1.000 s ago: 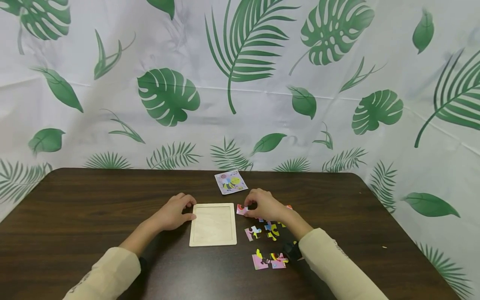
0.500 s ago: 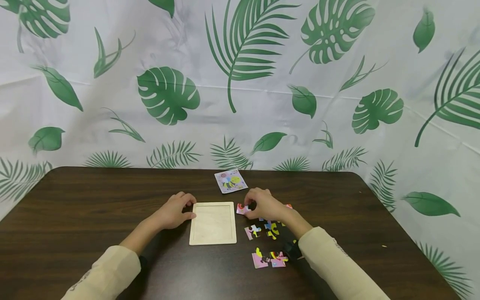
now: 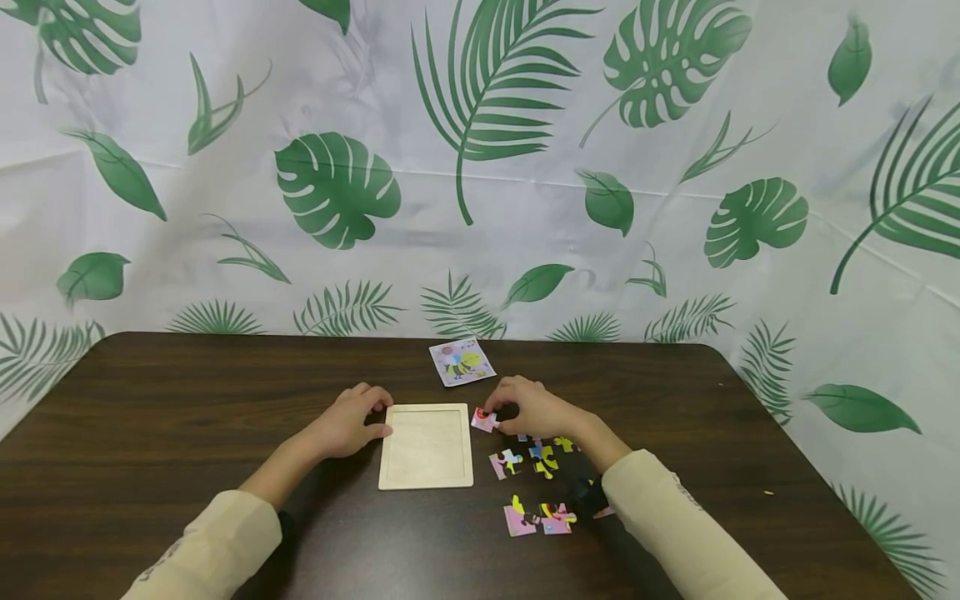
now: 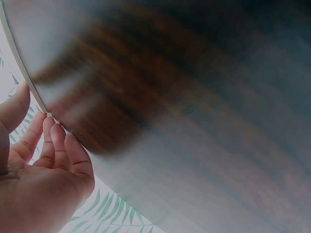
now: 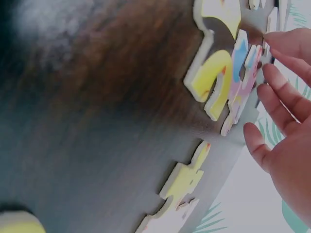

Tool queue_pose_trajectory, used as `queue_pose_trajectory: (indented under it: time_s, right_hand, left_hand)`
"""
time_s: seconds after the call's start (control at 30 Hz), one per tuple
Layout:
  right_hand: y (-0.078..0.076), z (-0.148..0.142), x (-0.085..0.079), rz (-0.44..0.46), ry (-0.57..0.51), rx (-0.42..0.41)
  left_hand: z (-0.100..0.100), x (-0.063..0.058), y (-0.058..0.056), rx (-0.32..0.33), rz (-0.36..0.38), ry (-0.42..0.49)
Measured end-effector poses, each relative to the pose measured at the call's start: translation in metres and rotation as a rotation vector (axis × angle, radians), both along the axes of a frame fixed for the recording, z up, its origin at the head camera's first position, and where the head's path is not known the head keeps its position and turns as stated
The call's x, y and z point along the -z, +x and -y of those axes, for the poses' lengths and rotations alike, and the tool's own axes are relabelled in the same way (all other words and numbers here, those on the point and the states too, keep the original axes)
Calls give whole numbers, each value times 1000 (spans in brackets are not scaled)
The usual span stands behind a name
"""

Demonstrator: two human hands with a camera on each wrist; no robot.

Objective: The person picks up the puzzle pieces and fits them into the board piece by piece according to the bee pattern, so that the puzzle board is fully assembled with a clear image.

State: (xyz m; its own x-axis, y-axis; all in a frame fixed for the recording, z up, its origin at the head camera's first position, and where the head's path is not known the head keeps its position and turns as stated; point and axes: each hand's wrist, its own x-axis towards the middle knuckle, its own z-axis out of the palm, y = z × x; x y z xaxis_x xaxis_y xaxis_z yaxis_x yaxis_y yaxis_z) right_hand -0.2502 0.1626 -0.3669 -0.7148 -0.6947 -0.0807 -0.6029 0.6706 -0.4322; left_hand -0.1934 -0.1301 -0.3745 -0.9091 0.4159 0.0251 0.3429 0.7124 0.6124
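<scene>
1. Head view, work: the pink-and-red jigsaw piece (image 3: pixel 481 420) is just right of the square wooden tray (image 3: pixel 426 485), by its far right corner; contact with the rim cannot be told. Step in hand, as judged: taking up this piece. The next move appears to call for a firm pinch and a lift clear of the rim. Other jigsaw pieces (image 3: pixel 517 522) lie to the right and nearer; a bee picture card (image 3: pixel 462 363) lies beyond the tray.
2. Head view, hands: the right hand (image 3: pixel 534 410) reaches far and left, pinching the piece between thumb and index finger. The left hand (image 3: pixel 349 425) reaches far and right, thumb and fingers spread at the tray's left edge.
3. Left wrist view: fingers relaxed and slightly bent, thumb apart — touching the edge, not wrapped round it.
4. Right wrist view: thumb and index tips close together, remaining fingers loose; the pinched piece is poorly seen.
</scene>
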Motion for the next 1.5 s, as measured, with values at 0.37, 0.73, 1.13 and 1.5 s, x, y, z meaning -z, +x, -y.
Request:
queue_pose_trajectory:
  time_s: [0.37,0.73,1.13,1.5]
  right_hand:
    - [2,-3,-3,-15,-8,-19]
    - [4,-2,-2,-10,-27,4]
    - [4,-2,3,-51,-59,-13]
    - [6,1,1,-50,-123,-23]
  left_hand:
    - [1,1,-2,-9,-1,0]
    - [2,1,-2,-8,-8,-1]
    - [1,-1,0,3,0,5]
    - [1,1,-1,-3,-13,3]
